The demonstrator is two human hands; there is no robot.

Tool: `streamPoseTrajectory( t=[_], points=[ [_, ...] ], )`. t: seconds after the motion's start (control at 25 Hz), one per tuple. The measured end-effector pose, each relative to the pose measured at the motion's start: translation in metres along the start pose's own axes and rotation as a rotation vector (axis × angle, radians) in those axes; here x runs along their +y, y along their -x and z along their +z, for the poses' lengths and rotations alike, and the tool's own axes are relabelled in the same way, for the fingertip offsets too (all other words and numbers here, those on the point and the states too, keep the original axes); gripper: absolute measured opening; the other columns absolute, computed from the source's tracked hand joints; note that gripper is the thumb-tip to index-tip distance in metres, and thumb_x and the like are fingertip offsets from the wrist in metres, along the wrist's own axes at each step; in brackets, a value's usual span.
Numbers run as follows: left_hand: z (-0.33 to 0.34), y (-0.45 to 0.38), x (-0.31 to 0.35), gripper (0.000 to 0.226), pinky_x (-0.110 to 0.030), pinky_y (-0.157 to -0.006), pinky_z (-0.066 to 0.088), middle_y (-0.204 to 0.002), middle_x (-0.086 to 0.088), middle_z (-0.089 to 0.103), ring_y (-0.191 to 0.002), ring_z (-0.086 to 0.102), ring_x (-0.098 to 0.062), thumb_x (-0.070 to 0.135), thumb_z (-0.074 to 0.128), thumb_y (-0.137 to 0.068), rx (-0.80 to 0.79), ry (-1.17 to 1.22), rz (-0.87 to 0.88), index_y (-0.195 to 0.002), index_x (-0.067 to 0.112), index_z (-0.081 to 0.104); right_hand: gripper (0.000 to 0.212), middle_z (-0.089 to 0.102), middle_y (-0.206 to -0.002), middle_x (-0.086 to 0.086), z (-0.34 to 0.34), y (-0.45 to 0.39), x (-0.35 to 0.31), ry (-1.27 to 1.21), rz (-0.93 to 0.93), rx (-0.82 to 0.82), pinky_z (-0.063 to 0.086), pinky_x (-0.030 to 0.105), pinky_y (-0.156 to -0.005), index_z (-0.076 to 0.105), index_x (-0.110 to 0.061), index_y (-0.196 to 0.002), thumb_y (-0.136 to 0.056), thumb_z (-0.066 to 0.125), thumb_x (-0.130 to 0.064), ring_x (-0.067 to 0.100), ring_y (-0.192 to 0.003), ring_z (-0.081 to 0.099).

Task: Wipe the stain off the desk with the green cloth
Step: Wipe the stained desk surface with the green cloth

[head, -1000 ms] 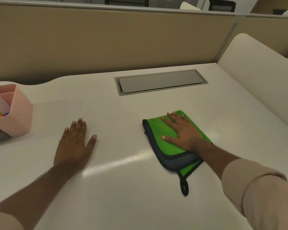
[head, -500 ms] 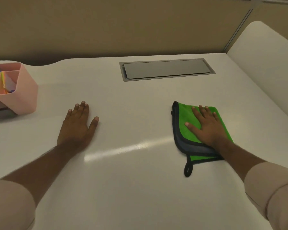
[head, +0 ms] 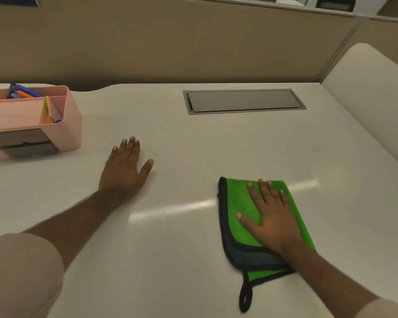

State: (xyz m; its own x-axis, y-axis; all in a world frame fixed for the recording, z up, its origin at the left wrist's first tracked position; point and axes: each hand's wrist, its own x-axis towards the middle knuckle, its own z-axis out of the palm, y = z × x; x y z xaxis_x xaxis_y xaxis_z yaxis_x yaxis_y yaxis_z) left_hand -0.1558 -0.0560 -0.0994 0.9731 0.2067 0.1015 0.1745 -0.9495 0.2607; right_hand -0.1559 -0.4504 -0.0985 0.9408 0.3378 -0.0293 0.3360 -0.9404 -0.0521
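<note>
In the head view, the right hand (head: 270,222) is lying flat, palm down, on the green cloth (head: 238,198) in the lower right of the frame, with its fingers (head: 263,190) spread and pointing toward the top of the frame and the thumb reaching out to the left. The cloth is sitting folded on the pale counter (head: 193,145), showing a dark trim along its left edge, a grey-blue layer near the wrist, and a black loop (head: 245,299) trailing off its lower corner toward the bottom of the frame. The left hand (head: 122,171) is resting palm down on the bare counter left of centre, well apart from the cloth, with its fingers close together and the thumb held out to the right. It is gripping nothing. No stain is standing out on the counter; only a bright streak of reflected light is running between the two hands. A pink organizer (head: 62,125) holding pens and coloured papers is sitting at the upper left. A grey hatch (head: 244,101) is lying set into the counter above centre, in front of a tan partition (head: 170,42).
</note>
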Motion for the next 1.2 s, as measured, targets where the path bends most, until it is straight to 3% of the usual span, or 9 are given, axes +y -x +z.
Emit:
streamPoseTrajectory(
  t=[0.36, 0.68, 0.96, 1.2],
  points=[
    [-0.024, 0.043, -0.061, 0.075, -0.036, -0.123, 0.001, -0.164, -0.003, 0.007, -0.152, 0.003, -0.018, 0.053, 0.013, -0.092, -0.036, -0.070, -0.058, -0.154, 0.011, 0.010, 0.092, 0.011, -0.163, 0.005, 0.009, 0.008, -0.137, -0.106, -0.112, 0.038, 0.003, 0.052, -0.121, 0.015, -0.031, -0.154, -0.080, 0.017, -0.086, 0.023, -0.151, -0.002],
    [-0.028, 0.058, -0.097, 0.076, -0.034, -0.122, 0.001, -0.164, -0.006, 0.010, -0.152, 0.005, -0.019, 0.053, 0.013, -0.091, -0.014, -0.024, -0.157, -0.154, 0.010, 0.012, 0.092, 0.002, -0.164, 0.006, 0.015, 0.003, -0.221, -0.211, -0.278, 0.012, -0.009, 0.051, -0.118, 0.011, -0.031, -0.154, -0.080, 0.017, -0.086, 0.023, -0.149, -0.014],
    [-0.026, 0.054, -0.114, 0.073, -0.033, -0.122, 0.001, -0.164, -0.005, 0.009, -0.152, 0.005, -0.018, 0.049, 0.012, -0.091, -0.047, -0.013, -0.161, -0.154, 0.011, 0.011, 0.090, 0.006, -0.164, 0.006, 0.025, -0.021, -0.247, -0.242, -0.360, 0.007, -0.009, 0.052, -0.119, 0.012, -0.033, -0.153, -0.081, 0.017, -0.087, 0.022, -0.149, -0.013],
    [-0.019, 0.051, -0.120, 0.069, -0.033, -0.122, 0.002, -0.164, -0.003, 0.010, -0.152, 0.006, -0.017, 0.048, 0.013, -0.096, -0.026, -0.010, -0.176, -0.154, 0.013, 0.011, 0.091, 0.015, -0.163, 0.006, 0.023, -0.082, -0.259, -0.229, -0.367, 0.023, -0.007, 0.051, -0.120, 0.018, -0.034, -0.152, -0.078, 0.017, -0.088, 0.023, -0.150, 0.000]
  ],
)
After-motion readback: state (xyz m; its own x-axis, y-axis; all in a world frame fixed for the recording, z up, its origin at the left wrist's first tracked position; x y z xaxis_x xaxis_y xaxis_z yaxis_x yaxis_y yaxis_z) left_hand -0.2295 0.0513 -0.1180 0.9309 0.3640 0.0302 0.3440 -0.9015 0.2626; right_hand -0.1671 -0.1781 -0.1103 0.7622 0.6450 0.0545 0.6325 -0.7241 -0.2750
